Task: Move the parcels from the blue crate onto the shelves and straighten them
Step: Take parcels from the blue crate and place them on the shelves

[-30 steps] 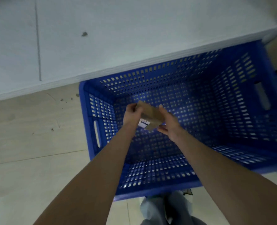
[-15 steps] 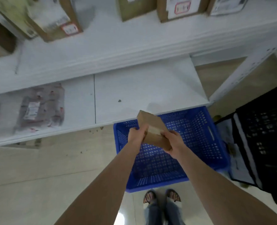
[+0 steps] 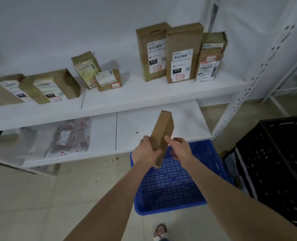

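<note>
Left hand (image 3: 147, 150): fingers curled round the lower left edge of the brown parcel (image 3: 162, 131), gripping it.
Right hand (image 3: 180, 148): holds the parcel's right edge, thumb laid on the near face; the other fingers are mostly hidden behind it.
Parcel: raised in both hands, tilted with its top leaning right, above the far rim of the blue crate (image 3: 168, 208) and in front of the lower shelf (image 3: 144, 122).
Blue crate: on the floor, just below the hands, beside a black crate (image 3: 283, 162).
Upper shelf (image 3: 144, 96): three labelled parcels (image 3: 182, 53) stand upright at the right; others lean further left.
Lower shelf: a plastic-wrapped parcel (image 3: 71, 136) lies flat at the left.
</note>
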